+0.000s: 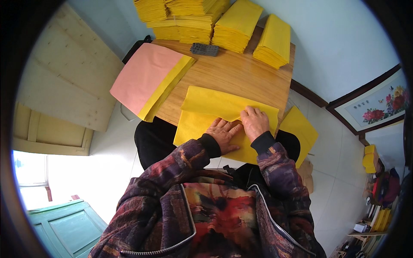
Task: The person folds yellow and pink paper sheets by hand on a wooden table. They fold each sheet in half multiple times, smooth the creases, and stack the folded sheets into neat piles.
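Observation:
A large yellow paper sheet (202, 127) lies at the table's near edge, its far part folded over toward me as a flap (215, 99). My left hand (223, 134) rests flat on the lower layer with fingers spread, fingertips at the flap's edge. Just right of it, my right hand (254, 122) has its fingers curled down on that edge, which bulges up slightly between the hands. The curled fingers hide exactly how the edge is gripped. To the left lies a pink sheet stack (146, 73) with yellow layers (165, 90) showing along its right side.
Folded yellow stacks (236, 26) line the far side of the wooden table (241, 73), another stack (274, 41) at far right. A dark grey block (204, 49) sits before them. More yellow sheets (297, 133) lie low beside my right knee. A framed flower picture (374, 103) leans at right.

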Demonstrator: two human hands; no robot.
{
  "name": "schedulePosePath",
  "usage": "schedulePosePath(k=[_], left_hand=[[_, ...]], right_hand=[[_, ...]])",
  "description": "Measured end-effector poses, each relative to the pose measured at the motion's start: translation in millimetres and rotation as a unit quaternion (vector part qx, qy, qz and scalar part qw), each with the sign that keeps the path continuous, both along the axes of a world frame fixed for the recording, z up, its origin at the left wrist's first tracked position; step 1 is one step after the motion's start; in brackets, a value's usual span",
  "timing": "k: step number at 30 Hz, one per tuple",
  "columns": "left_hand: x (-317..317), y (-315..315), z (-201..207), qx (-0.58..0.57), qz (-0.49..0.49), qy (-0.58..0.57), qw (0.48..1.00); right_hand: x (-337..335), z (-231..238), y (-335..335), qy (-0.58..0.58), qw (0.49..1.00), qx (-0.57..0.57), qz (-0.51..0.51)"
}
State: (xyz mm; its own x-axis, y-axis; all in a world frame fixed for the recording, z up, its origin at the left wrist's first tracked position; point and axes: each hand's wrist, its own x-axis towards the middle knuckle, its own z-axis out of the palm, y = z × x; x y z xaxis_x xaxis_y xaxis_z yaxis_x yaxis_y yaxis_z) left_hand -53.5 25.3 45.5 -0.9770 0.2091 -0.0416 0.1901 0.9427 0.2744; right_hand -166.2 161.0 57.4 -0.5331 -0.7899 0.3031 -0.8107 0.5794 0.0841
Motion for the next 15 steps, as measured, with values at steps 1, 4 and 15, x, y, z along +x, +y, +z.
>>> schedulePosePath(k=[1, 4, 15], left_hand=[[0.4, 0.3, -0.8, 0.000, 0.002, 0.014, 1.000], [0.4, 0.2, -2.5, 0.011, 0.000, 0.026, 1.000], [2.0, -34.6, 52.7, 0.362, -0.112, -0.062, 0.923]], right_hand=[[0.4, -0.9, 0.3, 0.002, 1.000, -0.002, 0.000], [1.8, -2.3, 0.7, -0.005, 1.000, 0.007, -0.006], [9.8, -9.1, 8.2, -0.001, 1.000, -0.014, 0.006]])
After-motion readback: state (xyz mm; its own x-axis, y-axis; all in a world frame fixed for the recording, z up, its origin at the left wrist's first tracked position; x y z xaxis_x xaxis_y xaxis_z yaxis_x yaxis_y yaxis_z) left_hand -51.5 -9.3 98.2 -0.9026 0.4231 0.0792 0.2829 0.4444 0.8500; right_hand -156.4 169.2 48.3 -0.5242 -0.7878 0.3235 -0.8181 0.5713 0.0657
